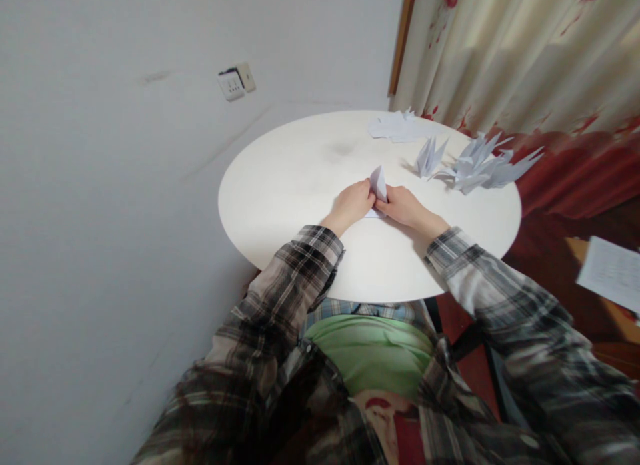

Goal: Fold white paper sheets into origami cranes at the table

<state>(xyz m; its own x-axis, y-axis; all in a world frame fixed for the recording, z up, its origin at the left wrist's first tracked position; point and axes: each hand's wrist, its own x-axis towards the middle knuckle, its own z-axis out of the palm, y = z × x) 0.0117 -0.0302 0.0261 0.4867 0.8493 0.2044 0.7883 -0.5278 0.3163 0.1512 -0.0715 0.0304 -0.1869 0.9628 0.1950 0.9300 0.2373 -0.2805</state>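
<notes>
Paper folded to a point stands between my two hands near the middle of the round white table (300, 178). This folded paper (379, 183) is white, its tip points up and away from me, and its lower part lies flat on the tabletop under my fingers. My left hand (353, 205) is closed on its left edge, fingers curled in and pressed against the sheet. My right hand (407, 208) is closed on the right edge in the same way, so the two hands nearly meet, with only the paper between them. Both wrists rest on the table, and my plaid sleeves (300, 258) come in from the near rim.

Further back on my right, well apart from my hands, a small folded figure (429, 157) stands on its own. Just beyond it, a cluster of folded figures (480, 165) with long pointed wings lies close to the table's edge. At the far rim lies a loose pile of flat white sheets (400, 126). A cream curtain with red flowers (525, 51) hangs behind the table on the right. A wall socket (236, 83) sits on the pale wall to the left. A printed sheet (613, 271) lies off the table, low on my right.
</notes>
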